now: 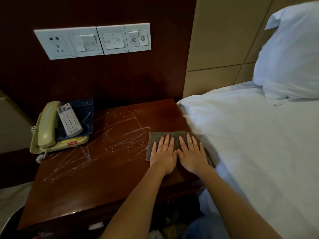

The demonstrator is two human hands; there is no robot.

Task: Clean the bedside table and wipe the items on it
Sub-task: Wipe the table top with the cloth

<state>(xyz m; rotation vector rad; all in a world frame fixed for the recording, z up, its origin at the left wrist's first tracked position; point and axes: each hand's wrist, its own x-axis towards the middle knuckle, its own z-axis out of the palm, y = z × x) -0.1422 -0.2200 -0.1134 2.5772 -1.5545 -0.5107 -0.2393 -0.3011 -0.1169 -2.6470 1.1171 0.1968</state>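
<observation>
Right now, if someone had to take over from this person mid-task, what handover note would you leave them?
Left hand and right hand: both flat, side by side, pressing the grey-green cloth onto the bedside table at its right edge, by the bed.
Phone sits back left; the remote lies beside its handset, over a dark blue holder.
Done: the back right corner looks free of marks.
Left: white streaks cover the middle and left of the top; the phone and remote are not yet wiped, as far as the picture shows.
</observation>
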